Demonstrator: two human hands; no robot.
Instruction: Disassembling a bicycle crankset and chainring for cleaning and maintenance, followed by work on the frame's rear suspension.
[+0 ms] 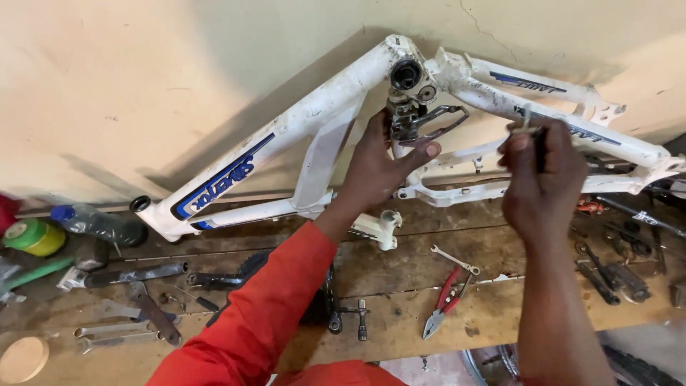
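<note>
A white bicycle frame [300, 121] with blue markings leans upside down against the wall on a wooden bench. My left hand [379, 168] grips the metal front derailleur [421, 118] clamped on the frame's tube just below the bottom bracket shell [406, 73]. My right hand [543, 171], further right beside the rear part of the frame, pinches a small dark tool [536, 143] whose tip points up near the chainstay. My left arm wears a red sleeve [257, 314].
On the wooden bench [400, 314] lie red-handled pliers [443, 300], a spanner [455, 259], several wrenches [121, 332], a plastic bottle [100, 225], a green tape roll [32, 237] and dark parts [614, 275] at right. A tyre [636, 368] shows below the front edge.
</note>
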